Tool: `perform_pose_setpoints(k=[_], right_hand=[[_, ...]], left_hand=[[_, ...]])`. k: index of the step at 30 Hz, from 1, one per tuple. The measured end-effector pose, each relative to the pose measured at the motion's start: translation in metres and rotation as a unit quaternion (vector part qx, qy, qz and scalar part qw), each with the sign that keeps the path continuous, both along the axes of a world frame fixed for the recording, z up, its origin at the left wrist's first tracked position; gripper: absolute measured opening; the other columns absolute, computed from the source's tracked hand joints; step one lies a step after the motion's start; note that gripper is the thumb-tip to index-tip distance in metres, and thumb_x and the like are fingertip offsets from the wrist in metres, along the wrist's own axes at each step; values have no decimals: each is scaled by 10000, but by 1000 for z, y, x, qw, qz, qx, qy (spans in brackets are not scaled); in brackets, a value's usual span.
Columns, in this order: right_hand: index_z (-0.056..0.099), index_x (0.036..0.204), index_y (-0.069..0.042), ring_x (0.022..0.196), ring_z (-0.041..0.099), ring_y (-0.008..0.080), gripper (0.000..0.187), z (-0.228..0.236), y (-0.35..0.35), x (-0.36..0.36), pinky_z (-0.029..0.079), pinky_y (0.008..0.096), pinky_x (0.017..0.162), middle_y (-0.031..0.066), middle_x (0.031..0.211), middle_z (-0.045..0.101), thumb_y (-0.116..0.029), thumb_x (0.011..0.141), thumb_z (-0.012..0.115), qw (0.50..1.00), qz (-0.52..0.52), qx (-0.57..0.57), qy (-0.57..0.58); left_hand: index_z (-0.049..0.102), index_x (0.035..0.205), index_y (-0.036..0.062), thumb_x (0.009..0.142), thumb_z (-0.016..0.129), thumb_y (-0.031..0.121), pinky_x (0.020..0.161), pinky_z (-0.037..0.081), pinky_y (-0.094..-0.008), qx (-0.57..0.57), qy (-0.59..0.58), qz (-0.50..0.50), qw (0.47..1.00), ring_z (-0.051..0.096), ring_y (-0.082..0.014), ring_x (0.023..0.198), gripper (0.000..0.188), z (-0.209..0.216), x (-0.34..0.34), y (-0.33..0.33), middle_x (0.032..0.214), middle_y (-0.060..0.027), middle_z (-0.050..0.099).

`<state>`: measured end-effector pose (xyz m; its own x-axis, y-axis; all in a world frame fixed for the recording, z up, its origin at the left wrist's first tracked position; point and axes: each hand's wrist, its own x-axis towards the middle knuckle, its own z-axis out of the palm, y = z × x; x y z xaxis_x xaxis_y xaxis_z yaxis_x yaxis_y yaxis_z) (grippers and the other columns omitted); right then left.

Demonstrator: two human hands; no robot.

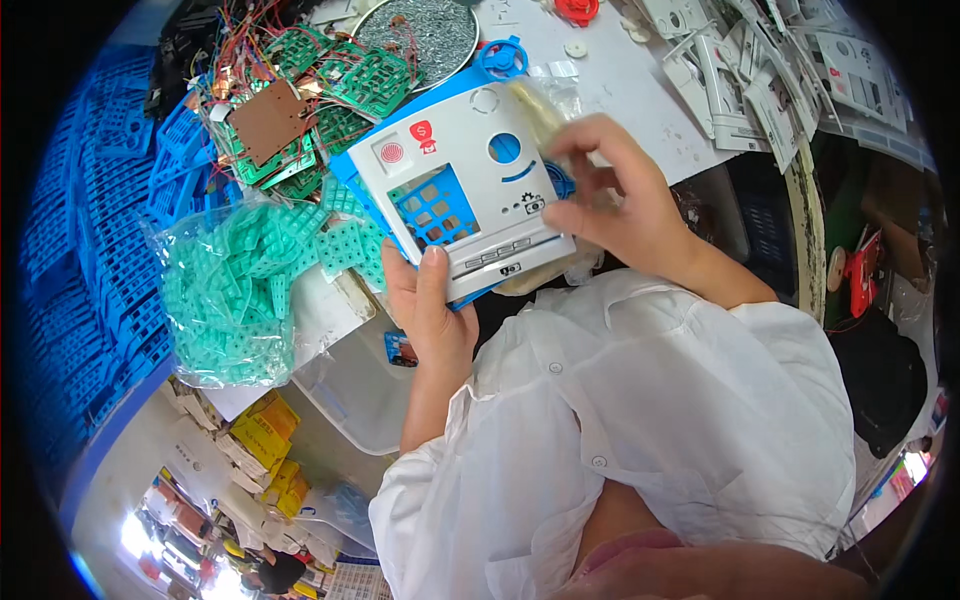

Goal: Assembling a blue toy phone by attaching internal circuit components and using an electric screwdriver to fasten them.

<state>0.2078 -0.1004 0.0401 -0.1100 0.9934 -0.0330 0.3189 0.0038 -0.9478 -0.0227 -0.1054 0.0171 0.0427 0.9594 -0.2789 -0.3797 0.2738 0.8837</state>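
Left hand (432, 305): pinched the lower left edge of the white faceplate (455, 205), thumb on top, remaining fingers mostly hidden beneath.
Right hand (615, 190): held at the faceplate's right edge, fingers curled and thumb apart from them; contact with the faceplate could not be confirmed.
Faceplate position: held tilted above the near edge of the table (625, 105), printed side up, with a rectangular window, a round opening and red and black icons.
Backing: a blue plastic panel (352, 172) lay directly beneath the faceplate; its grid of square holes showed through the window.
Keypads: loose teal keypads (343, 248) lay just left of the faceplate; more filled a clear plastic bag (225, 295) beside them.
Electronics: green circuit boards (372, 82) with tangled wires were heaped beyond the keypads, a brown board (268, 122) on top.
Fasteners: a round tray (474, 50) of small metallic pieces stood beside the boards.
Far right stock: white plastic panels (735, 85) were piled loosely on the table.
Far left stock: blue plastic parts (85, 220) were stacked in rows.
Below table level: a translucent bin (350, 400) stood near yellow boxes (265, 435).
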Motion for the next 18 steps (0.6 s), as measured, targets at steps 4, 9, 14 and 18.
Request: perform_pose_setpoints(k=[4, 9, 14, 18], right_hand=[[433, 1440, -17, 1055, 621, 154, 596, -19, 9, -3, 485, 296, 933, 68, 1114, 651, -86, 933, 739, 955, -6, -94, 281], [377, 1477, -18, 1071, 628, 159, 630, -18, 10, 2, 505, 318, 956, 98, 1113, 661, -72, 950, 718, 957, 46, -104, 266], [354, 1476, -24, 1064, 632, 139, 647, -11, 5, -2, 562, 267, 839, 96, 1105, 648, -53, 944, 720, 953, 45, -125, 271], [347, 1476, -25, 1061, 631, 124, 658, -11, 3, -4, 575, 239, 804, 96, 1130, 625, -33, 935, 722, 942, 43, -137, 303]], left_hand=[[399, 1499, 2, 945, 609, 233, 1043, 499, -413, -19, -33, 5, 999, 616, -265, 1222, 637, 0, 3, -4, 1345, -140, 598], [395, 1501, -6, 918, 599, 245, 1071, 467, -405, -32, -13, 1, 999, 600, -266, 1246, 667, 10, 6, -9, 1364, -146, 585], [398, 1498, -6, 913, 584, 238, 1070, 460, -404, -20, 34, 35, 999, 591, -266, 1253, 661, 2, 0, -21, 1362, -149, 582], [402, 1494, -10, 904, 574, 213, 1076, 453, -410, -23, 23, 42, 999, 592, -270, 1249, 654, 1, -2, -24, 1356, -154, 583]])
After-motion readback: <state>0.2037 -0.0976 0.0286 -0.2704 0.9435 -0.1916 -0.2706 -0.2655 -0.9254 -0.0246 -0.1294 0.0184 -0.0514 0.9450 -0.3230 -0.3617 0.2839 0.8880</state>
